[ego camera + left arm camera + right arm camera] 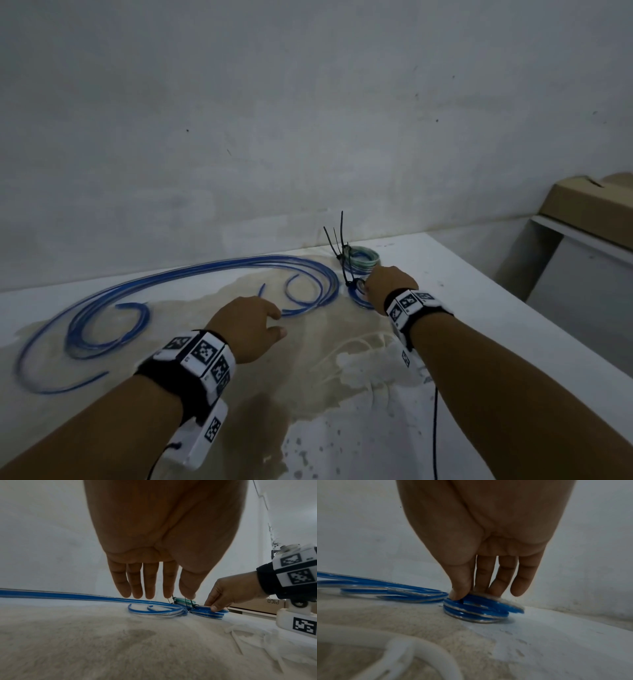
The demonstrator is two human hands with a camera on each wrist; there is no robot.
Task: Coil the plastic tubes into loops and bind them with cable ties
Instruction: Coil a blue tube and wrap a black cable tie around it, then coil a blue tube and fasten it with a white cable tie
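1. The right hand (481, 536) reaches down onto a small blue coil (476, 609) near the far edge of the surface (479, 325); its grip is narrow — the thumb and the first fingers (485, 574) pinch the top of the coil, and the little finger stands free.
2. The small blue coil lies flat, bound with a black cable tie (350, 274) whose tail sticks up; just behind it, by the wall, sits a greenish coil (364, 258) with more black tie tails upright.
3. The left hand (163, 534) hovers above the surface and holds nothing; its grip is wide, the fingers (149, 582) straight and pointing down.
4. The loose blue tubes (144, 291) spread in large curves over the left part of the surface, their near ends curling just beside the small blue coil.
5. White cable ties (349, 349) lie on the stained middle of the surface — between the two forearms; a cardboard box (589, 205) stands at the right.
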